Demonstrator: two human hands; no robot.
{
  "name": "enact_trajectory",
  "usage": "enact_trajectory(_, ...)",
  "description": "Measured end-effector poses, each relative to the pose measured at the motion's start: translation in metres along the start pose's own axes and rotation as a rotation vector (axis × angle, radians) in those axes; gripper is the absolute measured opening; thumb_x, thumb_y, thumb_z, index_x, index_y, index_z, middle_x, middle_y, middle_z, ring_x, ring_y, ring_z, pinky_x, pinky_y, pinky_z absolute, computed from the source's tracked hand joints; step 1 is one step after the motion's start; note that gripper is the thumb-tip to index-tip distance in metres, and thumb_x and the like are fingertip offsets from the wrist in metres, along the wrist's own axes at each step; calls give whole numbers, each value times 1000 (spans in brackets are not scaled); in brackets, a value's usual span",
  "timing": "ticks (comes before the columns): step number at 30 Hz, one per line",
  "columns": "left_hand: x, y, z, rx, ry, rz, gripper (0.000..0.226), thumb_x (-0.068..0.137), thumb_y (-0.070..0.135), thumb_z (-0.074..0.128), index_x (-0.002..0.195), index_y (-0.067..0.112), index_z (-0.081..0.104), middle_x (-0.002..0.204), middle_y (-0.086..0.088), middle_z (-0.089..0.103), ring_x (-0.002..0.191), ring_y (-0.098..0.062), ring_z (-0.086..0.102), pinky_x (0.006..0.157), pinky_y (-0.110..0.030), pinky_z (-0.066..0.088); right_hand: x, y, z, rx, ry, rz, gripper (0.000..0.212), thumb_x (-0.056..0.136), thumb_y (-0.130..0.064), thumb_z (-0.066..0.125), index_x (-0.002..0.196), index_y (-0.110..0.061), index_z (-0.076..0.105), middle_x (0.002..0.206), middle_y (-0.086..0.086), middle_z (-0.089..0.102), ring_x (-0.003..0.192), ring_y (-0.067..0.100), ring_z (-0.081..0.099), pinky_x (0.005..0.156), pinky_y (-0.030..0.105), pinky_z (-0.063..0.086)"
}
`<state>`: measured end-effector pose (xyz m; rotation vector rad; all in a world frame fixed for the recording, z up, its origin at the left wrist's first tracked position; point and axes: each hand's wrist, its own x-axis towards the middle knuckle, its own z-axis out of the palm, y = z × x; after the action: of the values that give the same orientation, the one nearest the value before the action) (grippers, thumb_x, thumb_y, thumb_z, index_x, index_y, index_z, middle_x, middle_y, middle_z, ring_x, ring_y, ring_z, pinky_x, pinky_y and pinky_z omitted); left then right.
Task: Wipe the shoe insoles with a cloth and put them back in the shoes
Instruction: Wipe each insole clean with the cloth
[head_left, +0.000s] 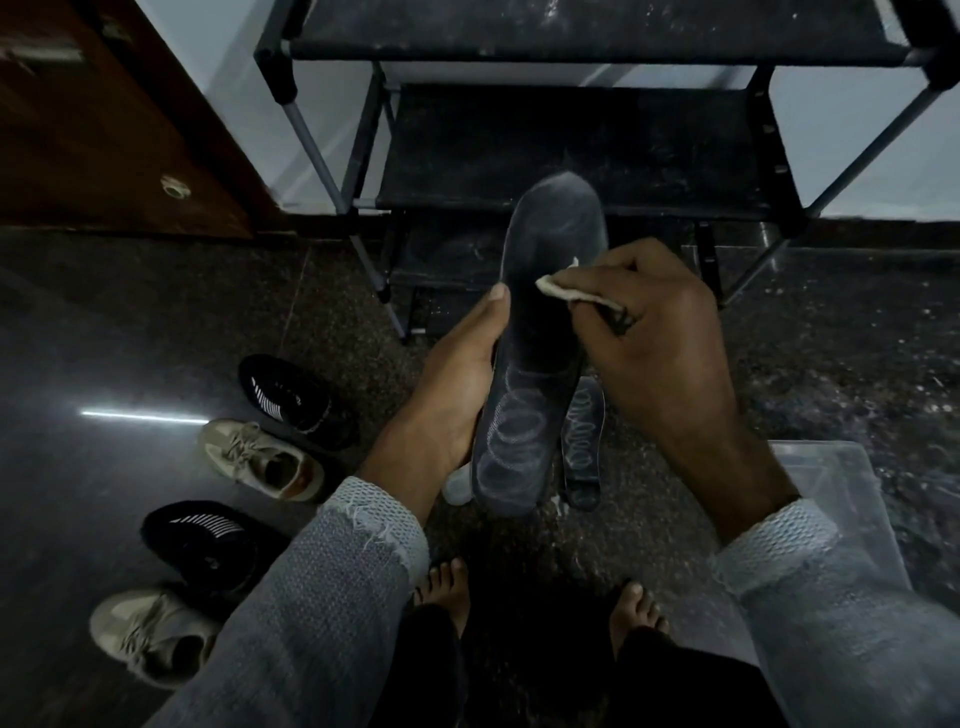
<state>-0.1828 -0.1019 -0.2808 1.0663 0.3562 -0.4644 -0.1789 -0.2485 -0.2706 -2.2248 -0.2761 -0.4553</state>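
Note:
My left hand (457, 379) grips a dark grey insole (540, 343) along its left edge, toe end pointing away from me, with white looping marks near its heel. My right hand (660, 332) presses a small whitish cloth (571, 291) against the middle of that insole. A second dark insole (584, 447) lies on the floor just right of the held one. Two black shoes (296, 400) (208, 540) and two beige lace-up shoes (265, 460) (145, 634) stand on the floor to my left.
A black metal-framed shoe rack (571, 150) stands straight ahead against the wall, its shelves dusty. A brown wooden door (104, 130) is at the upper left. A clear plastic sheet (841, 499) lies on the dark stone floor at the right. My bare feet (447, 587) are below.

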Motion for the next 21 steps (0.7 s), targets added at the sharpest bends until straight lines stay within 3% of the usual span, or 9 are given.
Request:
enact_trajectory(3,-2,0,1,13,-30,9,43,103,37,39,138,14,53,130,-11,63,119,-25,61,99,-37,51,-2,-1,4,-37,-14,-12,24,87,-7,65,110,-12,72,100,3,60,89,12,60,77,28,55)
enact_trajectory(6,-3,-3,4,59,-57,52,39,104,30,37,133,13,56,125,-10,66,112,-21,65,92,-30,55,-3,-2,8,-91,-3,-37,24,88,-9,63,110,-12,72,102,5,60,89,17,60,74,36,55)
enact_trajectory(10,-4,-6,7,98,-67,114,27,104,19,38,113,22,64,109,2,72,106,-13,67,89,-24,54,-4,-3,11,-154,9,-67,23,89,-12,61,109,-12,72,103,7,61,89,20,61,70,38,55)
enact_trajectory(15,-8,-4,8,97,-77,122,27,104,18,39,114,20,65,110,0,73,107,-14,67,89,-24,55,-5,-1,9,-194,-26,-178,17,89,-16,62,101,-12,74,101,6,62,83,23,62,63,37,55)
enact_trajectory(21,-7,-6,8,144,-97,125,22,102,17,44,102,27,63,91,14,74,90,-2,70,80,-17,56,-1,9,4,-286,77,-46,22,88,-11,59,105,-12,73,104,9,60,89,26,61,63,39,55)
